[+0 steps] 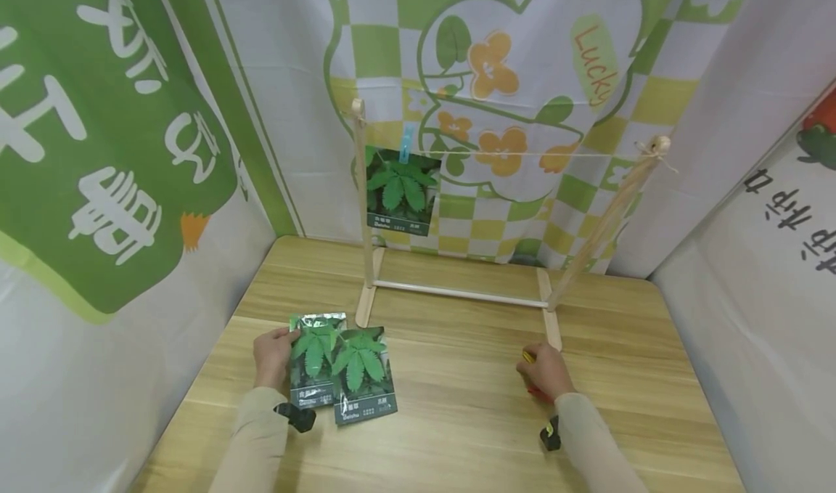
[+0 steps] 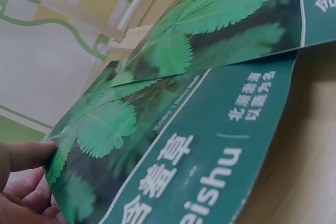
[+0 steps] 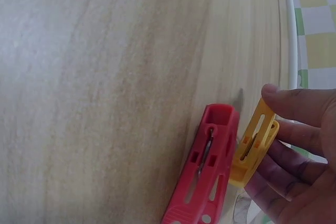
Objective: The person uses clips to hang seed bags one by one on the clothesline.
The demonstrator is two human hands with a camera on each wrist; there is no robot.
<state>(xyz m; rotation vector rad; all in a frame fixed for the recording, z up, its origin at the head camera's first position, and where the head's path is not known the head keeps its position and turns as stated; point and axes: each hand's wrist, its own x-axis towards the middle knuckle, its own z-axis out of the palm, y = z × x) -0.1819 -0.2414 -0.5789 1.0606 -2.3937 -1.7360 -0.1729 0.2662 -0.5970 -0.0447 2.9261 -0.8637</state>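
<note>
Your left hand [image 1: 271, 355], at the left of the worktop [image 1: 457, 435]: thumb above, fingers below, pinching the left edge of the left packet [image 1: 313, 351] toward its far corner. The left packet: face up, printed with green leaves, lying directly to that hand's right, its long axis running away from you. The right packet [image 1: 363, 377]: same print, overlapping the left packet's right side, turned slightly askew and set a little nearer you. Your right hand [image 1: 548, 369]: well apart from both packets, beside the near end of the stand's right foot [image 1: 551, 326], pinching a yellow clip [image 3: 260, 142] between thumb and fingers. A red clip [image 3: 207, 166]: close by the yellow one — you cannot tell from these views whether it rests on the worktop or is held too. A wooden stand [image 1: 367, 308], beyond your hands: left post [image 1: 363, 217] and right post [image 1: 604, 228], joined low down by a white bar [image 1: 457, 293] and near their tops by a string [image 1: 548, 153]. A hanging packet [image 1: 401, 195]: upright, held to the string by a blue clip [image 1: 406, 143], just beside the left post. Governing relation: packet and yellow clip stand at opposite sides — your left hand nearer the packets, your right nearer the clips, the string's span ahead of and above both.
</note>
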